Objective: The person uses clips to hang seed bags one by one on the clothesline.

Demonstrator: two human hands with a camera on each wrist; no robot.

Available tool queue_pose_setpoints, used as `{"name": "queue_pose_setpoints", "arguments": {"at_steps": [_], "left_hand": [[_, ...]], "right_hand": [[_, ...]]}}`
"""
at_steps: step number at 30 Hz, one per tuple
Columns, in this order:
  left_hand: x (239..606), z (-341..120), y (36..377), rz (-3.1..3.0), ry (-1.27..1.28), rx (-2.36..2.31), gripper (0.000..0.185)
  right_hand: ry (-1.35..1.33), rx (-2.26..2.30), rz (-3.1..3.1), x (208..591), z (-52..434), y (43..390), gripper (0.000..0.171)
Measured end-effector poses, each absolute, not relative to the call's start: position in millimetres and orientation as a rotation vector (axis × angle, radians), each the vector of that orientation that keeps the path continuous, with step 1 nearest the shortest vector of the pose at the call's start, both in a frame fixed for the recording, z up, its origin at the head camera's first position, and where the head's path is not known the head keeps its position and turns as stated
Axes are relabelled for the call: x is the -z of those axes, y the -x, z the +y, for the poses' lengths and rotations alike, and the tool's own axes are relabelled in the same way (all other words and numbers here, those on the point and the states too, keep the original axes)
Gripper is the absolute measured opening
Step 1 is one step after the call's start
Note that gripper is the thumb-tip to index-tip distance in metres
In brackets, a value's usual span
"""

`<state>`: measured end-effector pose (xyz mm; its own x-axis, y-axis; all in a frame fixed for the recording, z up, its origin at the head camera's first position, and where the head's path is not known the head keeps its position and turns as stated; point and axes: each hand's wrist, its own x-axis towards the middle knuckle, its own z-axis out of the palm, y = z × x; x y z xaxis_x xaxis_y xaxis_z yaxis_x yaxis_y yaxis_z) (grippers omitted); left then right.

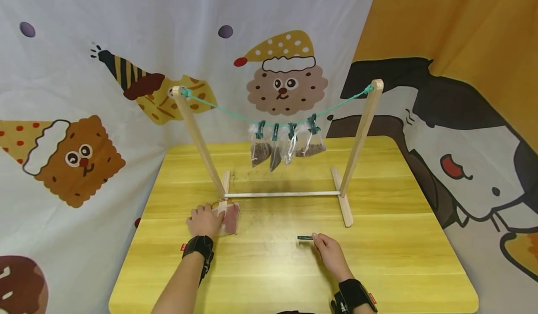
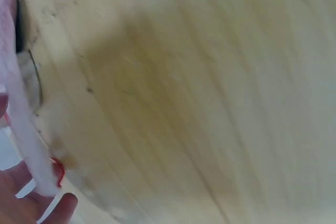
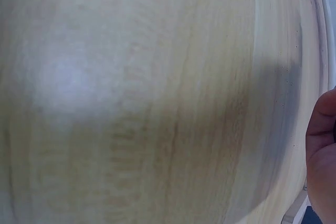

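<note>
A small clear bag with reddish-brown contents lies flat on the yellow wooden tabletop, just beside the left foot of a wooden drying rack. The left hand rests on top of the bag's near-left part, fingers laid over it; whether they press flat or pinch its edge cannot be told from the head view. In the left wrist view the bag's pale edge runs down the left side with a fingertip just below it, but the blur hides the grip there as well.

To the right, well apart from the bag, a small dark green clip lies on the tabletop. The right hand reaches toward it with its fingertips at the clip's right end, touching or just short of it; the hand looks relaxed and does not visibly grip anything. The right wrist view shows only blurred wood grain and the edge of the hand.

Behind both hands, the rack stands near the middle of the tabletop. A green string sags between its two slanted posts. Four green clothespins sit close together at the lowest part of the string, each holding a small clear bag of dark contents.

A cartoon-printed cloth hangs behind and beside the tabletop.
</note>
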<state>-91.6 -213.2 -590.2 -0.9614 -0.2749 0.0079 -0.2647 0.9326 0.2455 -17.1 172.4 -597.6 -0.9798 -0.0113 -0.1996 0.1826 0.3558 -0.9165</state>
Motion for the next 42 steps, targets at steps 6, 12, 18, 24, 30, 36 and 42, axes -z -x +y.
{"name": "queue_pose_setpoints", "arguments": {"at_steps": [6, 12, 18, 24, 30, 36, 42], "left_hand": [[582.6, -227.5, 78.1, -3.125, -0.550, 0.557, 0.071], [585.1, -227.1, 71.6, -3.090, -0.343, 0.983, 0.050], [571.2, -220.6, 69.6, -3.110, -0.141, 1.070, 0.048], [562.9, -222.8, 63.9, -3.185, -0.173, 1.194, 0.072], [561.4, -227.9, 60.0, -3.127, -0.346, 1.681, 0.077], [553.0, -233.4, 60.7, -2.956, -0.288, 1.841, 0.060], [510.0, -226.1, 76.6, -2.799, -0.208, 1.774, 0.049]], "right_hand": [[-0.135, 1.701, 2.422, 599.9, 168.2, 17.0, 0.053], [-0.132, 1.719, 2.404, 597.7, 169.8, 18.3, 0.050], [-0.091, 1.726, 2.408, 599.8, 171.5, 23.1, 0.050], [-0.077, 1.677, 2.482, 588.7, 178.2, 29.0, 0.048], [-0.039, 1.709, 2.506, 566.9, 183.8, 38.1, 0.046], [0.085, 1.695, 2.556, 534.7, 183.3, 47.1, 0.043], [0.336, 1.631, 2.681, 491.3, 177.0, 56.0, 0.037]]}}
